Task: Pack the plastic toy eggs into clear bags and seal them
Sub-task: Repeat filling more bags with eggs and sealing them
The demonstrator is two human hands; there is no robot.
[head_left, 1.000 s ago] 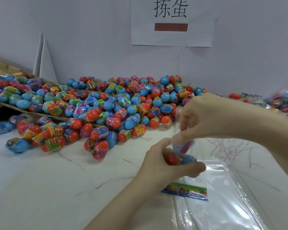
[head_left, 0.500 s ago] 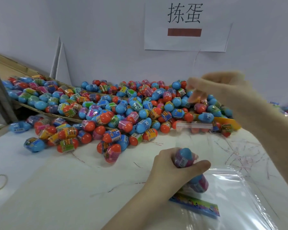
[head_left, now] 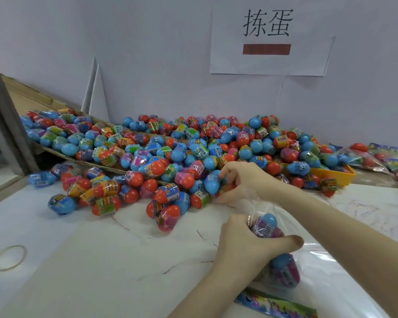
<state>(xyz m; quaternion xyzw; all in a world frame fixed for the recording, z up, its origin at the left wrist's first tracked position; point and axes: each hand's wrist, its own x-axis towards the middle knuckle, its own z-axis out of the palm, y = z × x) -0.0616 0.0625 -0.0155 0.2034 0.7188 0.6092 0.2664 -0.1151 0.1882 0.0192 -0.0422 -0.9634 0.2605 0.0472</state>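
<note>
Left hand (head_left: 244,246) lower centre clutching crinkly clear plastic bag (head_left: 283,216) around two eggs; right hand (head_left: 241,180) mid-frame pinching a light, slippery blue plastic egg (head_left: 211,185). Best grabbed round the middle.

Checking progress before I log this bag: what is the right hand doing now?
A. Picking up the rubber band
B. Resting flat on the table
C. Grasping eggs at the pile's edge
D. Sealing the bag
C: the right hand curls around a blue egg at the pile's near edge, while the left hand holds the clear bag.
</note>
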